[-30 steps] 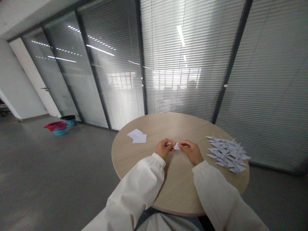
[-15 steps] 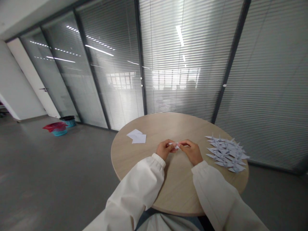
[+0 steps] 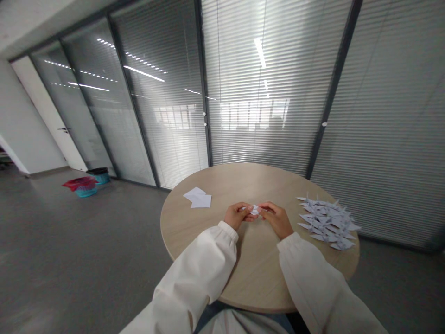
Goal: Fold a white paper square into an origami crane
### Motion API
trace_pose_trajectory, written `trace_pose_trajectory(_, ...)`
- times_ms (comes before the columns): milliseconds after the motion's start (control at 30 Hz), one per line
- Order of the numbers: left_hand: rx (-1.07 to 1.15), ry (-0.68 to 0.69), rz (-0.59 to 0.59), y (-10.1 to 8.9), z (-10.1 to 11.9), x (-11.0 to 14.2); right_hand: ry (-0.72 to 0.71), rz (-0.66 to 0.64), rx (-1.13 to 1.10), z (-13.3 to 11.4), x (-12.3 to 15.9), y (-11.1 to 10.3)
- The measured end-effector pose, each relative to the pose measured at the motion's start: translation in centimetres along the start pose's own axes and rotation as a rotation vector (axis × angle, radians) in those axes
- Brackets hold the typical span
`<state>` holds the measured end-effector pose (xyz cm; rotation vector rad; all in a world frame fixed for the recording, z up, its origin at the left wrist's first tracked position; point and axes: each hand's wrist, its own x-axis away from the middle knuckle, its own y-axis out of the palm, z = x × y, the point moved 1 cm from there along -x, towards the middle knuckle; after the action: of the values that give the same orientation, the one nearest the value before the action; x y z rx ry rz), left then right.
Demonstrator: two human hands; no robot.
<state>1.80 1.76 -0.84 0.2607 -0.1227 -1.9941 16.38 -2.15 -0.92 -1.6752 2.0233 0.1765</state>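
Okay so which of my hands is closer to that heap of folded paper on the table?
Right. Your right hand is just left of the folded paper heap, with a gap between; your left hand is farther left, beyond it.

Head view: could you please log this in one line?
left hand, right hand: hold paper | sheets: table, left side | folded pile: table, right side

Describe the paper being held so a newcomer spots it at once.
Find the round tan table, then the left hand and right hand above it. The small white paper is pinched between them. Unlike the flat sheets at left and the pile of folded papers at right, it is held.
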Motion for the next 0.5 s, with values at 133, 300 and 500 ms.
trace_pose_trajectory(133,0.024,-0.015,-0.017,0.00,-0.09,0.01,0.015,-0.012,-0.054,-0.27,0.00,0.03)
trace_pose_trajectory(300,0.037,-0.002,-0.025,-0.24,-0.39,-0.12,0.020,-0.025,-0.083,-0.31,0.01,0.00)
trace_pose_trajectory(500,0.029,0.011,-0.033,-0.10,-0.15,0.03,0.024,-0.043,-0.102,-0.39,0.03,-0.02)
